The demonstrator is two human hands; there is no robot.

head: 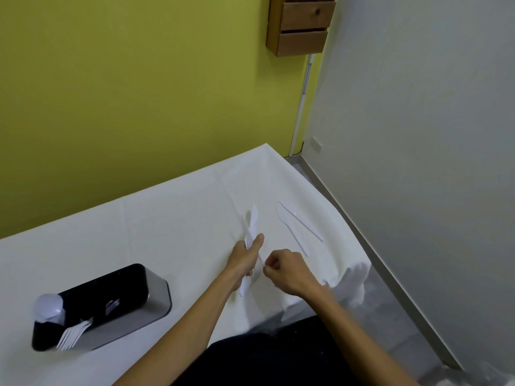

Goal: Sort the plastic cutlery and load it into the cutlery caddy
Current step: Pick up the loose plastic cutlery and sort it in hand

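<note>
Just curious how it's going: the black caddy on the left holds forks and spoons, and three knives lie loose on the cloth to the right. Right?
Not quite: the head view shows two knives loose on the cloth, not three. The caddy does hold forks and spoons.

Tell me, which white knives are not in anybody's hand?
The two knives lying side by side on the tablecloth, right of the hands. The other cutlery is gripped in the left hand.
</note>
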